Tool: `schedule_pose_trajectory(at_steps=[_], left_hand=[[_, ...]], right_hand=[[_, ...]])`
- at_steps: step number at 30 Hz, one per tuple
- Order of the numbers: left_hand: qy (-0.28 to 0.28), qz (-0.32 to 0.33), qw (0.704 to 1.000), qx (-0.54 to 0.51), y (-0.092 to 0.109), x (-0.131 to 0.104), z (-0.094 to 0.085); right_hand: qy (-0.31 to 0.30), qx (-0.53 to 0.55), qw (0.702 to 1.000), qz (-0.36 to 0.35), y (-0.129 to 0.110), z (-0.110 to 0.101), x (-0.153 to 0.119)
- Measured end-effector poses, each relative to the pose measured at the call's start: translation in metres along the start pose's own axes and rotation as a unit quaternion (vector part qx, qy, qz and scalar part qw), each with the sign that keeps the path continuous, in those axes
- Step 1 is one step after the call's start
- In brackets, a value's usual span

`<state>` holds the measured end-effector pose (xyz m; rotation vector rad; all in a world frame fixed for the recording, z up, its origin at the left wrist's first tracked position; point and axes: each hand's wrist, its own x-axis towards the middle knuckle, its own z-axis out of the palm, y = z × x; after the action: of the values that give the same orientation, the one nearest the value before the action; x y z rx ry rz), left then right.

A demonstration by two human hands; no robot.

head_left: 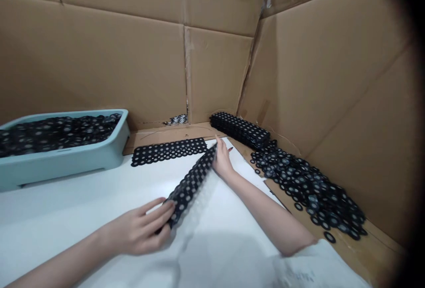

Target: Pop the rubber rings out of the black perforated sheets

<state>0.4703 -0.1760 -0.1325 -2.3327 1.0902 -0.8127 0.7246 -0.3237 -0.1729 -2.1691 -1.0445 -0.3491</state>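
Note:
A black perforated strip of joined rings (191,184) slants across the white sheet, held at both ends and a little blurred. My left hand (144,228) pinches its near end between thumb and fingers. At the far end, my right hand (222,157) is closed on the strip, with part of its fingers hidden behind it. Just beyond lies a flat black sheet of rings (169,151) on the white surface. A neat stack of such black sheets (239,128) sits behind and to the right of my right hand.
A light blue tub (66,164) full of black rings stands on the left. To the right, a heap of loose black rings (308,186) spreads over cardboard, with a single ring (330,237) at its near end. Cardboard walls (116,58) enclose the back and right.

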Motion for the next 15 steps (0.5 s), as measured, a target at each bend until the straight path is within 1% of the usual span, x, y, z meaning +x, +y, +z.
schedule_pose_trajectory(at_steps=[1, 2, 3, 4, 5, 6, 7, 8, 9, 10, 11, 12, 13, 14, 15], left_hand=[[0.004, 0.003, 1.000, -0.007, 0.005, -0.003, -0.008], [0.008, -0.017, 1.000, -0.022, 0.008, -0.008, -0.016], [0.017, -0.059, 0.997, -0.044, 0.008, -0.014, -0.022], [0.031, -0.127, 0.989, -0.071, 0.008, -0.021, -0.027], [0.051, -0.219, 0.969, -0.099, 0.007, -0.028, -0.032], [0.080, -0.326, 0.934, -0.122, 0.006, -0.034, -0.037], [0.117, -0.439, 0.880, -0.136, 0.005, -0.040, -0.041], [0.153, -0.541, 0.814, -0.146, 0.004, -0.045, -0.045], [0.181, -0.626, 0.742, -0.158, 0.004, -0.049, -0.049], [0.200, -0.688, 0.675, -0.178, 0.003, -0.052, -0.052], [0.212, -0.730, 0.617, -0.204, 0.003, -0.055, -0.054], [0.215, -0.758, 0.569, -0.237, 0.003, -0.058, -0.054], [0.210, -0.777, 0.527, -0.271, 0.003, -0.061, -0.052], [0.203, -0.790, 0.494, -0.300, 0.003, -0.064, -0.048], [0.194, -0.799, 0.469, -0.322, 0.004, -0.067, -0.044]], right_hand=[[0.004, 0.029, 0.999, -0.015, -0.002, -0.002, -0.001], [0.000, 0.062, 0.998, -0.034, -0.005, -0.004, -0.002], [-0.014, 0.094, 0.994, -0.053, -0.008, -0.007, -0.004], [-0.037, 0.113, 0.990, -0.075, -0.013, -0.010, -0.006], [-0.058, 0.131, 0.986, -0.089, -0.018, -0.015, -0.008], [-0.078, 0.151, 0.981, -0.093, -0.024, -0.020, -0.011], [-0.098, 0.177, 0.975, -0.087, -0.030, -0.027, -0.015], [-0.124, 0.230, 0.963, -0.063, -0.036, -0.035, -0.019], [-0.159, 0.280, 0.946, -0.028, -0.042, -0.043, -0.024], [-0.193, 0.315, 0.929, 0.010, -0.047, -0.051, -0.029], [-0.232, 0.341, 0.910, 0.040, -0.051, -0.057, -0.034], [-0.266, 0.372, 0.887, 0.068, -0.054, -0.061, -0.040], [-0.279, 0.398, 0.869, 0.096, -0.056, -0.063, -0.045], [-0.274, 0.421, 0.856, 0.123, -0.058, -0.062, -0.051], [-0.256, 0.442, 0.847, 0.147, -0.058, -0.058, -0.057]])
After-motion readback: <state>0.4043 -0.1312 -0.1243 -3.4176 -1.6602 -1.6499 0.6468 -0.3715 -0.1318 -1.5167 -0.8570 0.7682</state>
